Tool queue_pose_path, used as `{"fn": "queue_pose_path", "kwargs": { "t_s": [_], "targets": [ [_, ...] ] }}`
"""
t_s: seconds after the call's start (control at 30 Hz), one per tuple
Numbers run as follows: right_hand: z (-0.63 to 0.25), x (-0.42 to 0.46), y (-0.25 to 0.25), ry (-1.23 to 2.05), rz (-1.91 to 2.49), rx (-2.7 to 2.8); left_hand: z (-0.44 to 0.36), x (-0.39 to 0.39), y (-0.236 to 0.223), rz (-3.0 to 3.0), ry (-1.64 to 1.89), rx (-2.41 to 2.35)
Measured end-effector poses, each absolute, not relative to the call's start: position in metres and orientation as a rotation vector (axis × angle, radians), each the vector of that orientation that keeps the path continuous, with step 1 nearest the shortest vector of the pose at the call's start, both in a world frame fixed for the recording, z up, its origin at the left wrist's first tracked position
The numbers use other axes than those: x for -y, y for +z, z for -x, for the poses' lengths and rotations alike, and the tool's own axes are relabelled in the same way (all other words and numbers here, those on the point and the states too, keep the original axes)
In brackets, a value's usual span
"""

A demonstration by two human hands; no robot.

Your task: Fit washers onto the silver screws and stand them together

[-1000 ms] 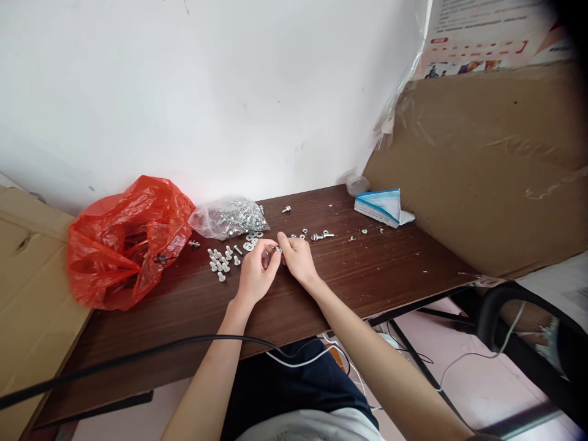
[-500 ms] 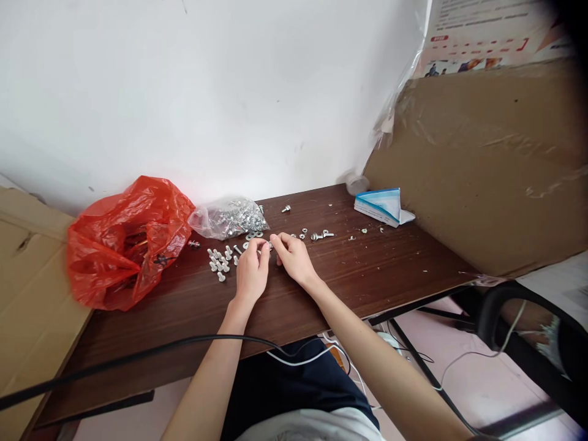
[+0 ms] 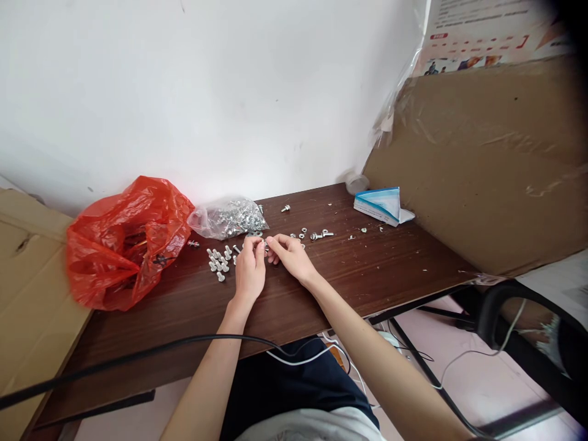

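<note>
My left hand point(image 3: 250, 271) and my right hand point(image 3: 289, 256) meet over the dark wooden table point(image 3: 321, 288), fingertips pinched together around a small metal part I cannot make out. Just left of my left hand stands a cluster of short silver bolts point(image 3: 219, 259). A few washers point(image 3: 254, 234) lie right beyond my fingertips. Behind them is a clear bag of silver hardware point(image 3: 229, 218). Loose nuts and bolts point(image 3: 316, 234) are scattered to the right of my right hand.
A red plastic bag point(image 3: 124, 239) sits at the table's left, against a cardboard box point(image 3: 27, 294). A blue-and-white packet point(image 3: 382, 206) and a large cardboard sheet point(image 3: 482, 159) stand at the right. A black cable point(image 3: 138, 355) crosses the near edge.
Both hands have slid a little away from me and leftward toward the washers and clear bag, staying pinched together.
</note>
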State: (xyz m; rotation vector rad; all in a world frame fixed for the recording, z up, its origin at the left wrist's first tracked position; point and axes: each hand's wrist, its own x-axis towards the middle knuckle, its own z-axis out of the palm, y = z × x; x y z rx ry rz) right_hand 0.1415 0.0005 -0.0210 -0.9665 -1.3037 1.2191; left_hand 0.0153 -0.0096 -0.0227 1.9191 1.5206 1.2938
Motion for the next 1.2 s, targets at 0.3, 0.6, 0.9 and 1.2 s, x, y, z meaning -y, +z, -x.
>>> {"fn": "queue_pose_path", "kwargs": {
  "t_s": [0.3, 0.6, 0.9, 1.2],
  "targets": [
    [-0.1427, 0.0007, -0.0179, 1.275, 0.895, 1.18, -0.0152, 0.0086, -0.023, -1.884, 1.331, -1.498],
    [-0.145, -0.0019, -0.0213, 1.147, 0.963, 1.182, -0.0157, 0.0094, -0.022, -1.921, 1.352, -1.397],
    [-0.1468, -0.0012, -0.0225, 1.007, 1.062, 1.299, -0.0162, 0.0086, -0.0221, -2.028, 1.329, -1.391],
    [-0.1462, -0.0011, -0.0231, 0.961, 1.098, 1.336, -0.0163, 0.0086, -0.0231, -1.982, 1.338, -1.43]
  ]
}}
